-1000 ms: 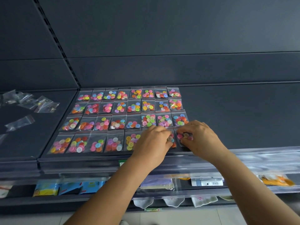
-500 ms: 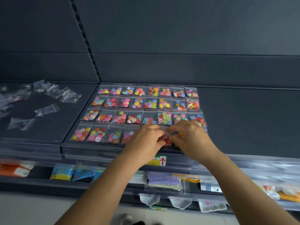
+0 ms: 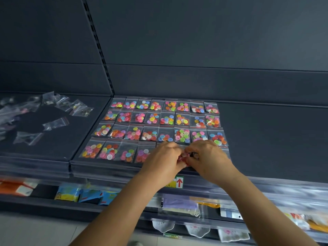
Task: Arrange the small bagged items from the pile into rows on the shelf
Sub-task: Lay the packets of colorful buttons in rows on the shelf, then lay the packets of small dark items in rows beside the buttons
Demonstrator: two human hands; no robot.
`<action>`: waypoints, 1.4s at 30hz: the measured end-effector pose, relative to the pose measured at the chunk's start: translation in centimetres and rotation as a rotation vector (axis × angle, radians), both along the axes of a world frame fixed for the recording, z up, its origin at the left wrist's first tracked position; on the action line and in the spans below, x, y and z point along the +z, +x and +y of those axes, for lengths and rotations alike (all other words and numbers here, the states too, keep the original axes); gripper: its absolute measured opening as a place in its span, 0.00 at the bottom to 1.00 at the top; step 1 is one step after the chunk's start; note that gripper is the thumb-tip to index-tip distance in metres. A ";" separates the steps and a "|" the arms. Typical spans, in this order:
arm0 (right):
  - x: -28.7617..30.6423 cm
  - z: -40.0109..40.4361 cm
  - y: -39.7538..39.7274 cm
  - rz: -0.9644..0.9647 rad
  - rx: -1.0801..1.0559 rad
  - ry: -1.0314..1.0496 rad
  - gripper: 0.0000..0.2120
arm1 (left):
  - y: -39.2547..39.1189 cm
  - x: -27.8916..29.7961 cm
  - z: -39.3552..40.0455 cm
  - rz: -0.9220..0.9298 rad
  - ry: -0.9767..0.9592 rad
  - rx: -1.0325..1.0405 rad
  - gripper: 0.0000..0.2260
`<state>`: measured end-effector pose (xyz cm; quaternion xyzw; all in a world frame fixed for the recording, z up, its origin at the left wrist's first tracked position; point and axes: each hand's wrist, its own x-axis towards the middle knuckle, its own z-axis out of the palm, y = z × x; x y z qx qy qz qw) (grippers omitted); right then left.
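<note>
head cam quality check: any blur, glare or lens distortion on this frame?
Head view: the bagged buttons in the grid read fairly sharp; the loose bag pile at left and the lower shelf goods are smeared, as is the bag between the left hand and right hand. Wide-angle bowing on shelf edges; soft light, no harsh glare.

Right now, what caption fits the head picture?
Both hands, left hand and right hand, pinch a button bag at the shelf front.

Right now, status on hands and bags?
Both hands together at front row: left hand and right hand pinching one button bag. Three back rows full. Loose bag pile waiting left. Nothing blocking.
</note>
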<state>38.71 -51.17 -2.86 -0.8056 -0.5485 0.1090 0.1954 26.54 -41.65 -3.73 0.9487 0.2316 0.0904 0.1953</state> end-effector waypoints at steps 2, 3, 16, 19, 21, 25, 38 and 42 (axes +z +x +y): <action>0.0 0.0 0.0 -0.004 -0.001 0.001 0.08 | 0.0 0.0 0.0 -0.003 -0.005 0.002 0.15; 0.1 0.1 0.0 -0.009 0.002 0.006 0.08 | -0.1 0.1 0.1 -0.013 -0.004 0.003 0.15; 1.8 6.5 -4.0 -0.129 0.129 0.071 0.30 | -6.2 1.6 5.9 -0.064 0.186 0.225 0.27; 2.2 9.8 -6.5 -0.126 0.171 0.073 0.30 | -9.1 2.2 8.7 -0.073 0.203 0.277 0.27; 2.4 12.3 -8.5 -0.123 0.198 0.077 0.30 | -11.4 2.5 10.9 -0.076 0.215 0.311 0.27; 2.4 17.7 -13.0 -0.112 0.241 0.078 0.28 | -16.4 2.6 15.7 -0.069 0.201 0.369 0.26; 1.1 31.5 -24.7 -0.053 0.183 0.062 0.22 | -28.3 1.0 29.6 0.024 0.136 0.332 0.26; 0.1 33.3 -25.8 -0.032 0.205 -0.003 0.21 | -29.8 -0.3 31.2 0.056 0.083 0.323 0.23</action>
